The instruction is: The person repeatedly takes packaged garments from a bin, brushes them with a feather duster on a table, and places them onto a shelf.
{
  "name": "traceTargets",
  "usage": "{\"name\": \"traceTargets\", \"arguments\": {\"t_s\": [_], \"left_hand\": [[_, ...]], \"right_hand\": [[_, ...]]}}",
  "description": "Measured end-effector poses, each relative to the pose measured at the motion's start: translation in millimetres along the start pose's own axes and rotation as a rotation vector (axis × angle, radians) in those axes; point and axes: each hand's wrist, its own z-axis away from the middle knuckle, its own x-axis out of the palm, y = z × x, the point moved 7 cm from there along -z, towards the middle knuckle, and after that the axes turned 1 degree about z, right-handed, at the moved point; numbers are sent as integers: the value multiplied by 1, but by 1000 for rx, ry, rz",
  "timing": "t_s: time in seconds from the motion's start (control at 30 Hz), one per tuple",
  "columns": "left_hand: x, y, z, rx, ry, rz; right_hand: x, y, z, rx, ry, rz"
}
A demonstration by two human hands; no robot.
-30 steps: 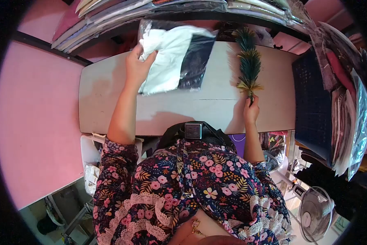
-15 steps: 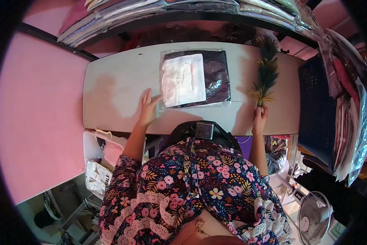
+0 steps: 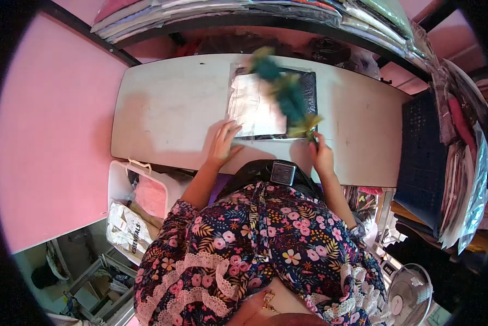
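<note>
My right hand (image 3: 322, 156) grips the short end of a feather duster (image 3: 288, 98), dark green with yellowish tufts and blurred by motion. The duster slants up and to the left across a flat packet in clear plastic (image 3: 308, 89), which holds dark folded cloth. A white sheet (image 3: 249, 108) covers the packet's left part, and the duster overlaps its right edge. At the packet's lower left corner is my left hand (image 3: 222, 145), palm down with fingers spread, fingertips right at the plastic.
The packet lies on a white table (image 3: 168, 114). Bagged garments (image 3: 211, 16) line a shelf above the back edge. A blue basket (image 3: 420, 157) and stacked packets stand at right. A white bin (image 3: 173, 187) is below left, a fan (image 3: 409, 296) low right.
The feather duster has swung left from the table's right side to over the packet, my right hand moving with it. My left hand now sits at the packet's lower left corner.
</note>
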Motion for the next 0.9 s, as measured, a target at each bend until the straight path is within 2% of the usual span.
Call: {"name": "traceTargets", "arguments": {"t_s": [0.03,0.07,0.13,0.17,0.2,0.23,0.3,0.33,0.4,0.43,0.5,0.57,0.63,0.67,0.7,0.73,0.77,0.83,0.87,0.9], "left_hand": [[6,-7,0,-1,1,0],[15,-23,2,-59,54,83],[27,-41,8,-118,107,166],[23,-55,15,-230,244,268],[18,-70,23,-340,378,368],[18,-76,27,-340,378,367],[30,-120,59,-849,602,916],[34,-128,66,-899,649,1105],[32,-137,72,-929,599,1060],[30,-136,72,-958,550,1015],[13,-127,72,-958,555,930],[6,-127,70,-953,562,845],[-27,-112,65,-578,914,522],[-28,-113,66,-575,917,524],[-52,-74,46,-431,795,231],[-62,-42,28,-284,662,-55],[-63,-35,22,-282,665,-54],[-30,-10,-1,-35,198,-98],[-23,-13,0,-37,204,-96],[1,-20,1,-22,7,-143]], "right_hand": [[-10,11,0,93,120,-97],[-12,22,-1,45,256,-149],[-5,31,4,43,255,-163],[-3,35,9,42,256,-178],[4,28,17,78,97,-122],[14,22,24,-70,25,-123],[16,2,33,-242,-56,12],[18,1,29,-242,-56,11],[15,7,8,-87,19,3],[16,2,-2,-87,19,2],[21,-6,-19,-21,8,-60],[27,-15,-21,-93,-38,-28],[41,-42,-11,-456,-292,27],[37,-52,-9,-581,-269,16],[31,-57,-11,-584,-267,18],[29,-54,-16,-468,-303,79],[29,-50,-20,-351,-338,139],[25,-44,-26,-278,-273,143],[18,-37,-31,-188,-117,118],[10,-30,-33,-98,38,92]]}}
